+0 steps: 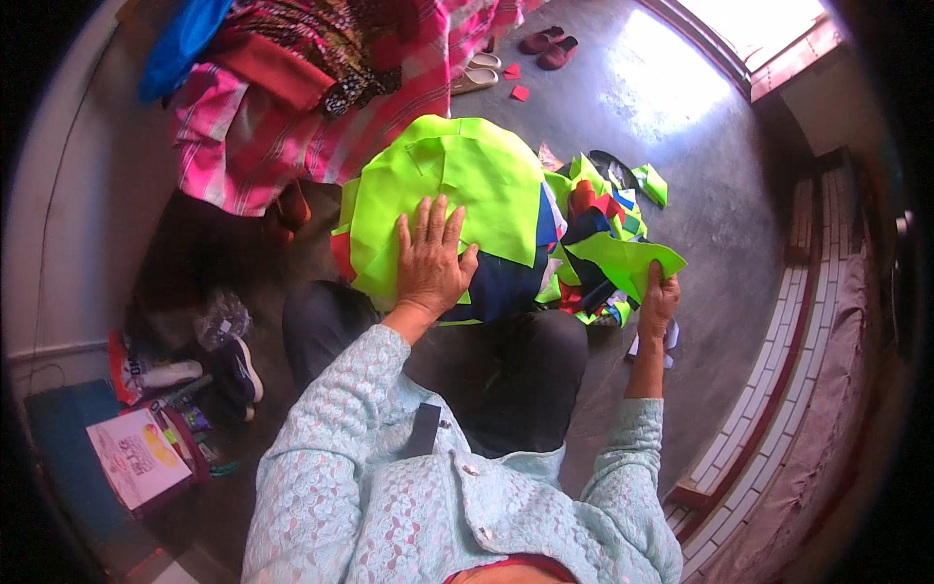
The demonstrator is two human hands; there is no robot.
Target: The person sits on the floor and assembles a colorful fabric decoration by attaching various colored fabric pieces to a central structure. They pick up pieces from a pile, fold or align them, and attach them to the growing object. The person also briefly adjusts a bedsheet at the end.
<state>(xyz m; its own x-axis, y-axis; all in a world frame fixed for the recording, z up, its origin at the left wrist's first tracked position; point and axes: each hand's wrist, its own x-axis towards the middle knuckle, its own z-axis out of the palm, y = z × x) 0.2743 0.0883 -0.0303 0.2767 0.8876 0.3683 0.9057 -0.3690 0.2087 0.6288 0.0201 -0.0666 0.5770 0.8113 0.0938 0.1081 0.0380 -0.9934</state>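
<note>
A stack of neon yellow-green fabric pieces (486, 165) lies in front of my knees, with dark navy cloth (503, 282) showing at its near right side. My left hand (433, 255) rests flat on top of the stack, fingers stretched forward. Out to the right, my right hand (659, 302) pinches the corner of a pointed neon green fabric piece (623, 258). That piece hangs over a heap of mixed scraps (584, 200) in green, red, navy and white, to the right of the stack. What lies under the stack is hidden.
A pink checked cloth (292, 146) drapes down at the back left, with patterned fabric on it. Dark red shoes (555, 51) and beige shoes (475, 80) stand on the floor beyond. At the left are a cardboard box (138, 457) and a dark sneaker (235, 375). A white-tiled ledge (754, 419) runs along the right.
</note>
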